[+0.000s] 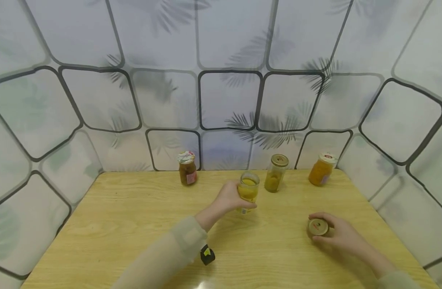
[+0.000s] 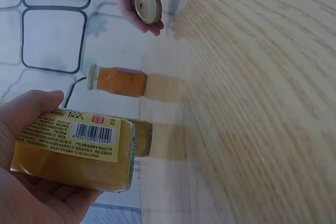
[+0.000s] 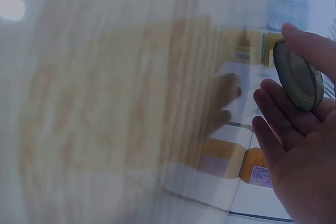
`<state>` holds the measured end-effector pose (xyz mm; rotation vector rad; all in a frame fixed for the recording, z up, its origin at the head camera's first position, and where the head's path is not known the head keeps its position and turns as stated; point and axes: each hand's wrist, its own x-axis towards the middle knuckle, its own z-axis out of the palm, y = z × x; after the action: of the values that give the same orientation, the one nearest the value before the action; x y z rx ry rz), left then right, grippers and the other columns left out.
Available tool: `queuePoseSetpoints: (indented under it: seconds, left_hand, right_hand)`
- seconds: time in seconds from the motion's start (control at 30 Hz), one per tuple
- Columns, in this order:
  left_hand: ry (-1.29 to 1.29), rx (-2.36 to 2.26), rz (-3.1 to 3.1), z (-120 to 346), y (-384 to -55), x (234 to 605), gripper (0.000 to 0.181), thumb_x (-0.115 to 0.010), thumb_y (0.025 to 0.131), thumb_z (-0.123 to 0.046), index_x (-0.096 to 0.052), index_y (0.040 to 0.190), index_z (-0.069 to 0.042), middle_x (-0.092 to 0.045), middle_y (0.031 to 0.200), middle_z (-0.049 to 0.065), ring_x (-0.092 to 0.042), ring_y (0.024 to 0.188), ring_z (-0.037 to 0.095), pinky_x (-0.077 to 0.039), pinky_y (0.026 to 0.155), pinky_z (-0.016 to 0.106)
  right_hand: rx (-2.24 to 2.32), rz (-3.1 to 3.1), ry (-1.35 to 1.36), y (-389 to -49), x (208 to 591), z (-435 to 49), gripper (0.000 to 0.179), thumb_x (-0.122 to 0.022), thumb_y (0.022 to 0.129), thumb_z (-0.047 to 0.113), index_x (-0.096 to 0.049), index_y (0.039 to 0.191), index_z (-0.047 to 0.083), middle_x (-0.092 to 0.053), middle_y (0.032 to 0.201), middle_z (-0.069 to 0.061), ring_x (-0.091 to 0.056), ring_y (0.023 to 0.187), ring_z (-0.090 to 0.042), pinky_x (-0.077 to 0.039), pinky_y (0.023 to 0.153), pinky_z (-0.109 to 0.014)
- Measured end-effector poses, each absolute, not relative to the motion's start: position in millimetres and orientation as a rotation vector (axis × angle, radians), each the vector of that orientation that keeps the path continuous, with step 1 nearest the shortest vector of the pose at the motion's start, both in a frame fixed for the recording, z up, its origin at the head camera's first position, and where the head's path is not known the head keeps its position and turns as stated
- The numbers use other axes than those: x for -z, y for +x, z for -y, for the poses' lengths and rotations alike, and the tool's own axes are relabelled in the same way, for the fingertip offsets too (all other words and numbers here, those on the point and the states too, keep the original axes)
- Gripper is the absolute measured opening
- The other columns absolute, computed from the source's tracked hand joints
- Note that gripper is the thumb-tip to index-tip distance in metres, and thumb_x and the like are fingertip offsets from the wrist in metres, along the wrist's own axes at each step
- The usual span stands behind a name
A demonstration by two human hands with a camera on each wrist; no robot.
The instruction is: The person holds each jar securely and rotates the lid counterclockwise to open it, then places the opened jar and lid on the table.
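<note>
Currently, the left hand [image 1: 231, 196] curls round an uncapped glass jar [image 1: 248, 192] with yellow contents and a paper label [image 2: 68, 135], holding it above the bench [image 1: 134, 224]. The right hand [image 1: 338, 233], thumb and fingers parted by the lid's width, grips a round gold metal lid [image 1: 318, 227]. Pale, streaky wood grain covers the bench; a gold-capped glass jar [image 1: 274, 178] stands just behind.

The person's left arm [image 1: 163, 255] stretches forward, the left hand [image 1: 230, 197] curled in a grip; the right hand [image 1: 337, 235], nearer the body and well apart, pinches between thumb [image 1: 324, 240] and fingers [image 1: 324, 216].
</note>
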<state>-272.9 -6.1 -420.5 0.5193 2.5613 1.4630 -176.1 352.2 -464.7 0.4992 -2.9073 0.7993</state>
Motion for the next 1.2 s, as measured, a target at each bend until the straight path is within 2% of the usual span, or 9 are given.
queuePoseSetpoints:
  seconds: [0.1, 0.27, 0.4, 0.67, 0.9, 1.2]
  left_hand:
    - [0.51, -1.462, -2.549, 1, -272, 422, 0.05, -0.099, 0.072, -0.018, -0.072, 0.111, -0.003, -0.076, 0.102, 0.008, -0.066, 0.088, 0.015, -0.06, 0.085, 0.034]
    - [0.486, -1.481, -2.499, -9, -268, 425, 0.05, -0.098, 0.073, -0.015, -0.072, 0.114, -0.003, -0.076, 0.105, 0.008, -0.068, 0.092, 0.017, -0.061, 0.089, 0.036]
    - [0.504, -1.513, -2.479, -16, -266, 429, 0.051, -0.098, 0.072, -0.013, -0.072, 0.115, -0.004, -0.075, 0.106, 0.007, -0.068, 0.093, 0.016, -0.06, 0.09, 0.035]
    - [0.578, -1.526, -2.458, -28, -263, 437, 0.048, -0.098, 0.072, -0.012, -0.073, 0.112, -0.005, -0.076, 0.102, 0.004, -0.066, 0.088, 0.01, -0.058, 0.085, 0.028]
    - [0.565, -1.506, -2.431, -36, -259, 443, 0.048, -0.098, 0.072, -0.011, -0.073, 0.113, -0.004, -0.075, 0.099, 0.003, -0.065, 0.083, 0.007, -0.057, 0.077, 0.023]
    - [0.568, -1.517, -2.432, -53, -256, 452, 0.046, -0.1, 0.071, -0.014, -0.073, 0.107, -0.004, -0.074, 0.092, 0.0, -0.061, 0.076, 0.004, -0.055, 0.073, 0.021]
  right_hand:
    - [-0.752, 2.921, 0.473, -173, 468, -351, 0.064, -0.096, 0.077, 0.027, -0.069, 0.132, 0.009, -0.075, 0.131, -0.014, -0.07, 0.118, -0.041, -0.059, 0.096, -0.044]
    - [-0.687, 2.915, 0.448, -169, 474, -351, 0.063, -0.096, 0.076, 0.027, -0.07, 0.132, 0.014, -0.074, 0.132, -0.008, -0.067, 0.119, -0.02, -0.055, 0.097, -0.03]
    - [-0.663, 2.86, 0.501, -168, 478, -352, 0.063, -0.098, 0.074, 0.025, -0.071, 0.13, 0.013, -0.074, 0.129, -0.006, -0.067, 0.116, -0.012, -0.055, 0.096, -0.025]
    - [-0.557, 2.844, 0.547, -167, 478, -354, 0.063, -0.1, 0.07, 0.028, -0.073, 0.125, 0.015, -0.069, 0.119, 0.001, -0.065, 0.106, -0.013, -0.058, 0.089, -0.032]
    - [-0.522, 2.846, 0.553, -164, 480, -355, 0.062, -0.101, 0.068, 0.028, -0.075, 0.122, 0.016, -0.062, 0.112, 0.006, -0.057, 0.101, -0.005, -0.057, 0.086, -0.029]
    - [-0.52, 2.806, 0.621, -166, 486, -359, 0.061, -0.102, 0.067, 0.027, -0.075, 0.121, 0.013, -0.067, 0.113, 0.007, -0.062, 0.102, -0.002, -0.06, 0.086, -0.029]
